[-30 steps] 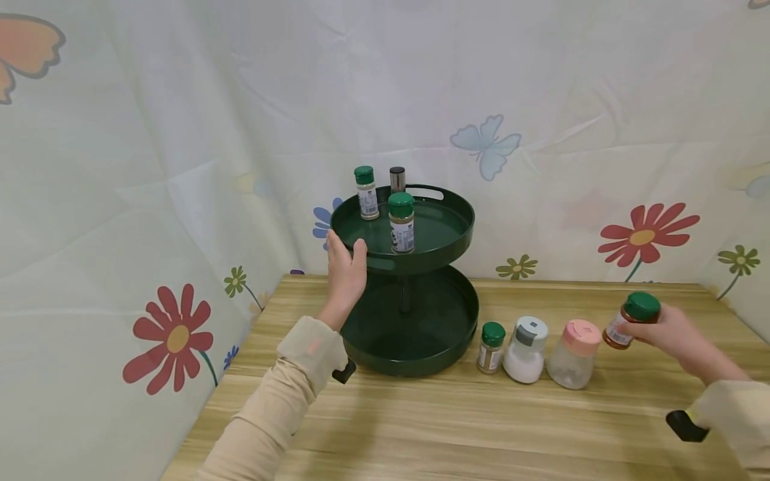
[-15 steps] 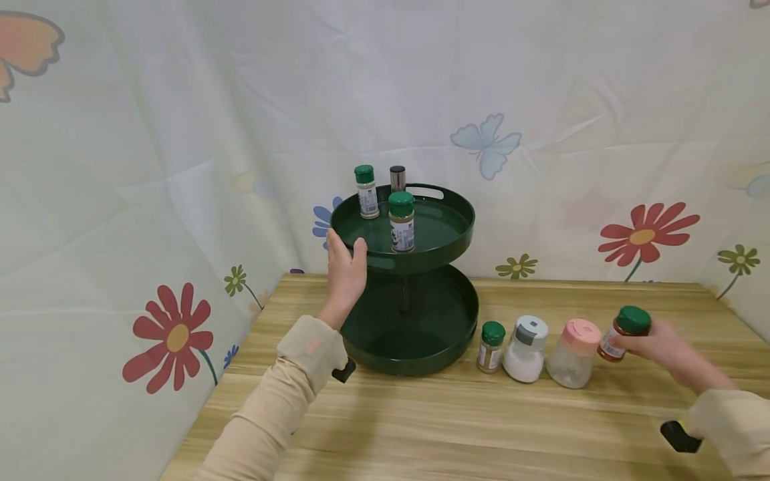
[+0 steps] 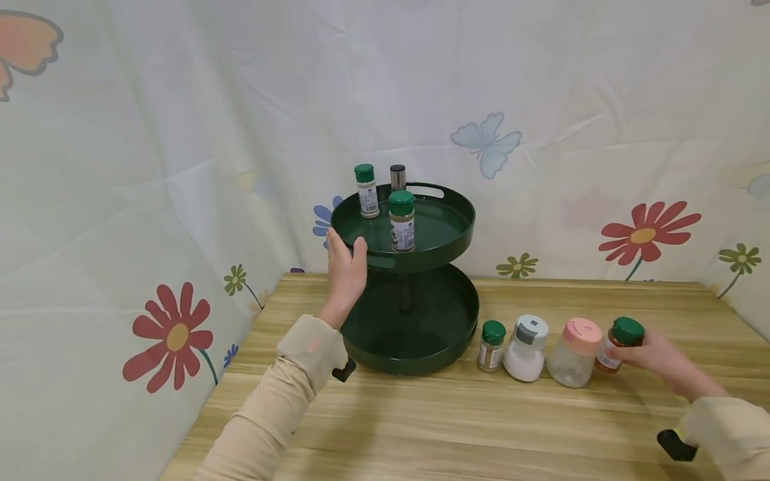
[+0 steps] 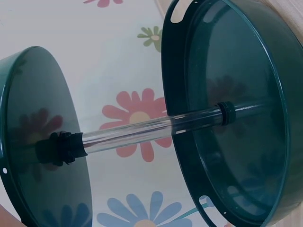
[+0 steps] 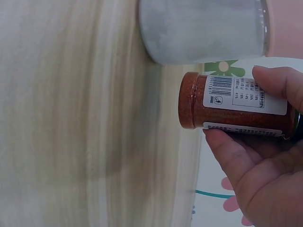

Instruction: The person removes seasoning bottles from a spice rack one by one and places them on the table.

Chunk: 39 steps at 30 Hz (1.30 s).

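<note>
My right hand (image 3: 657,357) grips a spice jar (image 5: 236,101) of red powder with a green cap and white label, low at the right end of a row on the table. Just left of it stands a pink-lidded jar (image 3: 574,354). My left hand (image 3: 347,275) rests with straight fingers against the left rim of the upper tray of a dark green two-tier rack (image 3: 442,254). On that tray stand two green-capped spice jars (image 3: 402,226). In the left wrist view, the rack's clear centre post (image 4: 132,137) joins both tiers.
Left of the pink-lidded jar are a white-lidded jar (image 3: 525,354) of white contents and a small green-capped jar (image 3: 490,351), close to the lower tray (image 3: 409,364). A patterned curtain (image 3: 259,133) hangs behind the wooden table (image 3: 481,427).
The right hand has lowered the red spice jar and brought it left, close beside the pink-lidded jar. My left hand stays in place at the upper tray's rim.
</note>
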Each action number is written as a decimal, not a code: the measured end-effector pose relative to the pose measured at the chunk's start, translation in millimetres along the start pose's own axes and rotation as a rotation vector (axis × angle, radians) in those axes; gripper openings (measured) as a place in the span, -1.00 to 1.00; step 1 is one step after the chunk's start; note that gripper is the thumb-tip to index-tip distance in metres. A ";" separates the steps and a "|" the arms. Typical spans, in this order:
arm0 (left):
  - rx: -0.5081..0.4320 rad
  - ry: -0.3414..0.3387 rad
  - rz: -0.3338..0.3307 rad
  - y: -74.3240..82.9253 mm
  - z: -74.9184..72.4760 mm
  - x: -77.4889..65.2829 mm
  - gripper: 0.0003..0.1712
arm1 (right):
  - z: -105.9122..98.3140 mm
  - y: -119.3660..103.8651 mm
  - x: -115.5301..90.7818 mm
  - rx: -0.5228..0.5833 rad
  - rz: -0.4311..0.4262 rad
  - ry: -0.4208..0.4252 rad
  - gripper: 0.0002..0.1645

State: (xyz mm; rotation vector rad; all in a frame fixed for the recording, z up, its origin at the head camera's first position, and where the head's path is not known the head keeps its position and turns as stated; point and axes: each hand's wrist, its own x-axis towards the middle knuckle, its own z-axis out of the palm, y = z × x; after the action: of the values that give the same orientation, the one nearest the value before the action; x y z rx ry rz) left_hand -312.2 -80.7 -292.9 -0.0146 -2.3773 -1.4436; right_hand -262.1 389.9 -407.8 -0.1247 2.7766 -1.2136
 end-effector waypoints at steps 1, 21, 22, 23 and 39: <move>-0.002 0.001 -0.001 0.0 0.1 0.0 -0.17 | 0.3 0.9 0.1 0.002 0.002 -0.005 -0.29; -0.005 0.011 0.006 -0.7 0.6 0.2 -0.17 | 7.7 9.4 -0.2 -0.037 0.059 -0.036 -0.15; -0.004 0.009 0.006 -0.9 0.6 0.2 -0.17 | 8.4 9.9 -0.5 -0.036 0.057 -0.036 -0.15; -0.004 0.009 0.007 -1.0 0.7 0.1 -0.18 | 8.9 10.3 -0.6 -0.033 0.054 -0.036 -0.15; -0.015 0.008 0.001 0.4 0.3 -0.3 -0.17 | 10.1 10.9 -2.4 -0.013 0.056 -0.038 -0.19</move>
State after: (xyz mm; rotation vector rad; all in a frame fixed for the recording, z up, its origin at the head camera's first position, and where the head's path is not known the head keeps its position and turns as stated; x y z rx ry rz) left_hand -311.9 -80.2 -292.8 -0.0140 -2.3595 -1.4587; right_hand -258.7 390.2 -422.4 -0.0700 2.7366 -1.1672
